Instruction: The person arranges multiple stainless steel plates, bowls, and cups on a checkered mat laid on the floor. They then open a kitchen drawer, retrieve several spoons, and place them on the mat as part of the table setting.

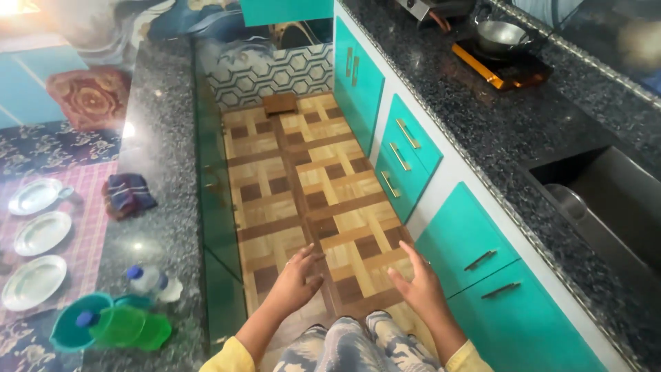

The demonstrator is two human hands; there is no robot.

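Teal cabinet doors [475, 241] stood just right of the right hand [421, 286]; both it and the left hand [297, 275] hung spread and empty over the wood-patterned floor [310, 179], between the granite counters [496, 124].

A narrow kitchen aisle — wood-pattern checkered floor [310, 186] between teal cabinets [413, 158] under a speckled dark granite counter [482, 117] and a second granite counter [158, 151] — brightly lit.
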